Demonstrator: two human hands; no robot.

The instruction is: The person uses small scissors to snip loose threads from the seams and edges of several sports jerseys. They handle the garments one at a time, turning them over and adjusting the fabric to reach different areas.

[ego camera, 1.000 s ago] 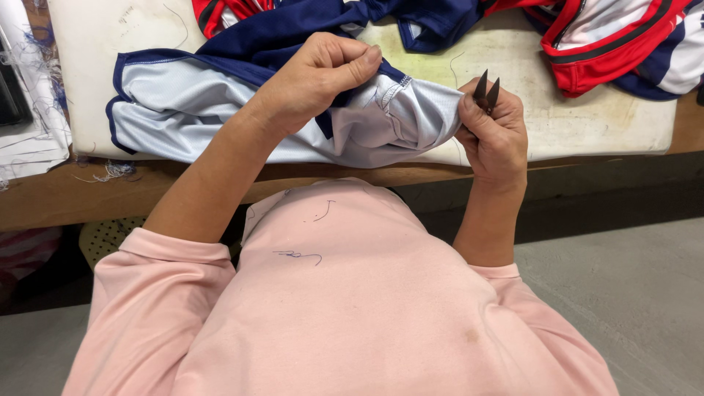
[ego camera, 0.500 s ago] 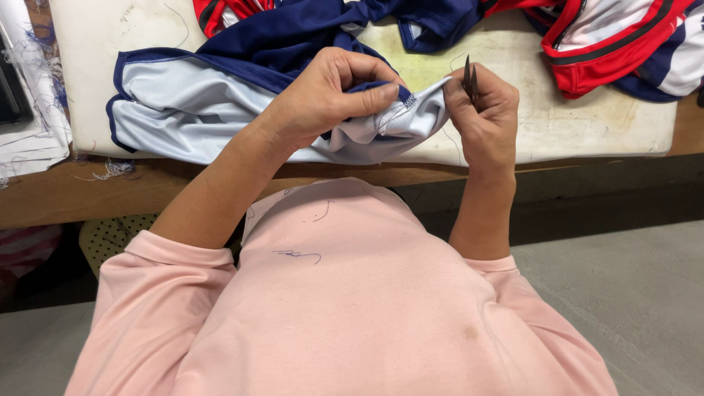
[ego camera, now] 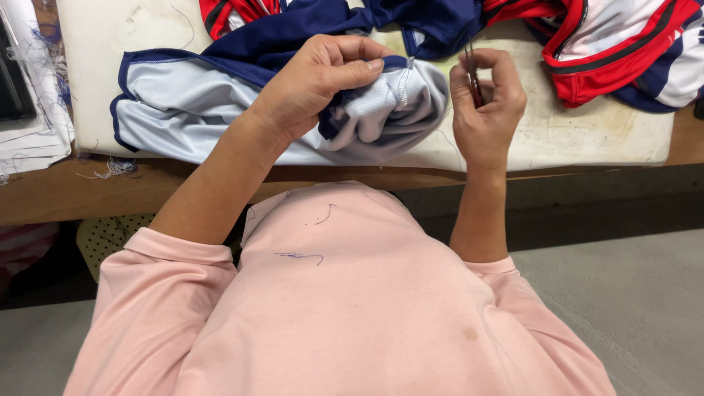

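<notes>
While the left hand (ego camera: 315,84) bunches the pale blue shirt (ego camera: 220,103) on the white pad (ego camera: 572,132), the right hand (ego camera: 485,103), just beside its seam, pinches thread snips (ego camera: 471,70), best kept clear of cloth.

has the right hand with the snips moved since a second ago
Yes. The right hand has shifted up and slightly left against the white pad, bringing the thread snips near the garment's seam.
</notes>
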